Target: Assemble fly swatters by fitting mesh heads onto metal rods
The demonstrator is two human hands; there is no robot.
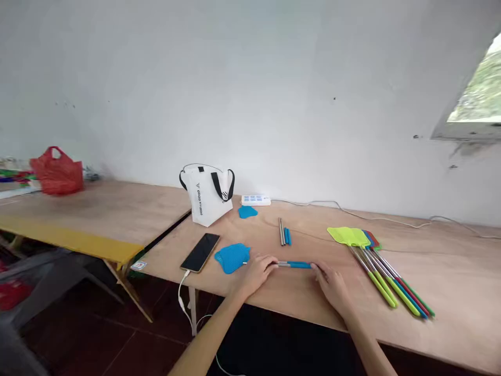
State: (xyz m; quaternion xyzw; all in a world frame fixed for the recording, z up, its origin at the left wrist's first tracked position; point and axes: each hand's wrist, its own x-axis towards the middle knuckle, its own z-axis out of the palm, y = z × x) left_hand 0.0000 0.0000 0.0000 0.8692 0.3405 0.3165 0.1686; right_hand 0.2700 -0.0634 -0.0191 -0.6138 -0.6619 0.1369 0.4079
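1. I see the left hand [255, 272] grasping a silver metal rod with blue sleeve [299, 265], lying crosswise on the brown wooden desk [291, 297]; the right hand [332, 286] touches the sleeve's end, but whether it pinches, I cannot tell.
2. I judge this as handling rod and blue mesh paddle [232, 258] together; next calls for straight alignment.
3. Left fingers hide any join from me.

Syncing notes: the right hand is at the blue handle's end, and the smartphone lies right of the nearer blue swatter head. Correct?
No: the head view shows the smartphone left of the nearer blue swatter head. The right hand is at the end of the blue handle.
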